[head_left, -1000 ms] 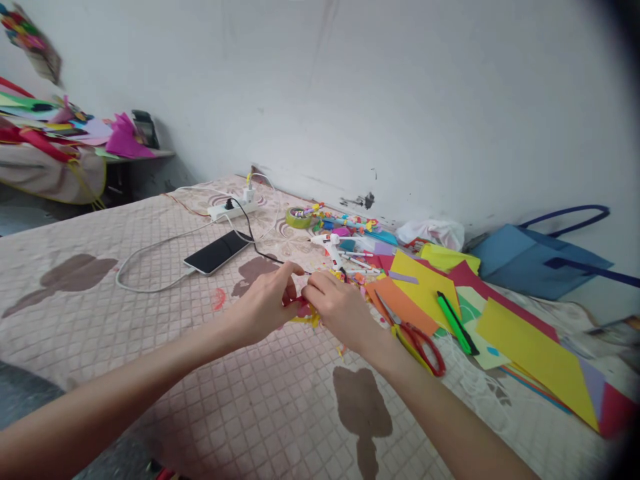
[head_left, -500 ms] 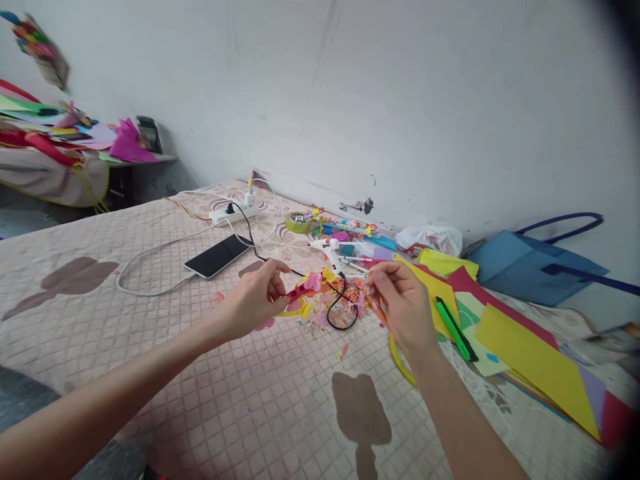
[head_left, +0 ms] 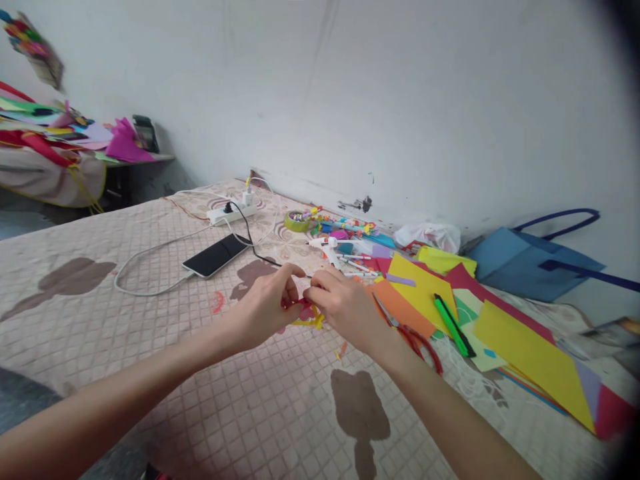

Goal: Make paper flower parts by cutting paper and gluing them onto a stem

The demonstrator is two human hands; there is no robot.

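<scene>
My left hand (head_left: 270, 300) and my right hand (head_left: 345, 307) meet over the quilted bed cover (head_left: 150, 293), fingers pinched together. Between them sits a small red and pink paper craft piece (head_left: 303, 307), held by both hands. Yellow paper scraps (head_left: 313, 323) show just beneath it. Most of the piece is hidden by my fingers.
Red-handled scissors (head_left: 417, 340), a green craft knife (head_left: 453, 325) and coloured paper sheets (head_left: 530, 350) lie to the right. A white glue gun (head_left: 325, 245), a tape roll (head_left: 298, 221) and markers sit behind my hands. A phone (head_left: 217, 255) charges from a power strip (head_left: 231, 213). A blue bag (head_left: 530, 257) leans on the wall.
My right hand, held apart to the right half a second ago, has come back to the left hand and pinches the paper piece again. The left hand lowered slightly.
</scene>
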